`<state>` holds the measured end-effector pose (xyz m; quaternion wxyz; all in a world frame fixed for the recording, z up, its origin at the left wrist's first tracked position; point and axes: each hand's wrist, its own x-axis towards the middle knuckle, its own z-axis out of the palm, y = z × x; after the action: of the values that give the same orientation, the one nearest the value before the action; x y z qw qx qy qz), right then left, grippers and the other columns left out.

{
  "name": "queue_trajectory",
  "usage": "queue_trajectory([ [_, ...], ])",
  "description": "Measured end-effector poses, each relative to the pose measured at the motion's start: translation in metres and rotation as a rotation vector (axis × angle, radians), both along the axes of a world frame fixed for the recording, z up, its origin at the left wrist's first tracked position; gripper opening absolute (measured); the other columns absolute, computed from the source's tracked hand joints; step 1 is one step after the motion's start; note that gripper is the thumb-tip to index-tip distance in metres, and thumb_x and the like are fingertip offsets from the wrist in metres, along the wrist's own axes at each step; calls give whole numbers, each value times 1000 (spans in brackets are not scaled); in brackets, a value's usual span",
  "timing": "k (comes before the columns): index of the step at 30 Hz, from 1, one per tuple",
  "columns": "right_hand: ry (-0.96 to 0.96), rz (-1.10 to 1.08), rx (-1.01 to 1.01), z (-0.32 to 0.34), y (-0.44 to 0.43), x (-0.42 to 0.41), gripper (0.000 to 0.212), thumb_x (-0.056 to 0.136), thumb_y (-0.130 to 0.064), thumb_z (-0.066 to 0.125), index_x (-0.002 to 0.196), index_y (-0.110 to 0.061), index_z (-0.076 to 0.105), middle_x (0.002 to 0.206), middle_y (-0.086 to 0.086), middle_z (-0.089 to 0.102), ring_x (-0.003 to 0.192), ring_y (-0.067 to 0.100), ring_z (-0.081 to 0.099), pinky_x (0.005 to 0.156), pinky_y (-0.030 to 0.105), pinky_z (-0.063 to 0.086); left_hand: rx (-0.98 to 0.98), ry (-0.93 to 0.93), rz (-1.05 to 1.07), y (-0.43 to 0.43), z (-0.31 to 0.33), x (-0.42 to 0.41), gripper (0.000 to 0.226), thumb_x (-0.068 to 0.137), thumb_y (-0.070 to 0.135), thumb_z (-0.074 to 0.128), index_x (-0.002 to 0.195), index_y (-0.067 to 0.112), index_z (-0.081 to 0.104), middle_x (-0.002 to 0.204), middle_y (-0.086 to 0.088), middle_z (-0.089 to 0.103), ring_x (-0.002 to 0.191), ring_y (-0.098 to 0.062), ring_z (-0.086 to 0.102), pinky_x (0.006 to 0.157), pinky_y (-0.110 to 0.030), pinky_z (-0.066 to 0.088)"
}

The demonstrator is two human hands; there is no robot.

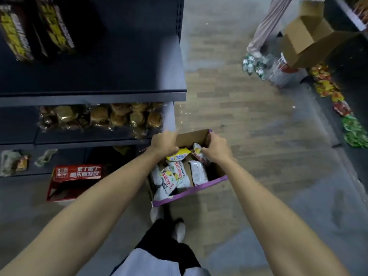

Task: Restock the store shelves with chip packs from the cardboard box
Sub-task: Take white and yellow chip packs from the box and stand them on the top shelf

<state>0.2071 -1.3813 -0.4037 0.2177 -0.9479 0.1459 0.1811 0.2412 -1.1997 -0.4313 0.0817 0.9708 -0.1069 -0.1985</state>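
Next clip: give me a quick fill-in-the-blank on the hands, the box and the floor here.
The pack gripped by the left hand is mostly ____. The right hand pinches a second pack inside the cardboard box, whose rim is ____. Left of the box, a ____ carton lies on the floor. Missing words: yellow; purple; red.

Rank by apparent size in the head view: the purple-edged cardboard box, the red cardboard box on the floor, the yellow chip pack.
1. purple-edged cardboard box
2. red cardboard box
3. yellow chip pack
The differences are clear.

Bare forearms (111, 188), white top (151, 262), black trousers (165, 239), white shoes (178, 232)
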Motion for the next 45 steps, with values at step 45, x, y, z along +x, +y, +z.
queue_trajectory([
  [45,373,238,117,-307,-55,40,36,84,-3,57,113,-24,62,115,11,66,105,29,63,93,33,52,183,138,-376,-17,-324,-33,27,88,23,58,114,18,67,119,-4,59,113,-28,53,83,-37,43],
])
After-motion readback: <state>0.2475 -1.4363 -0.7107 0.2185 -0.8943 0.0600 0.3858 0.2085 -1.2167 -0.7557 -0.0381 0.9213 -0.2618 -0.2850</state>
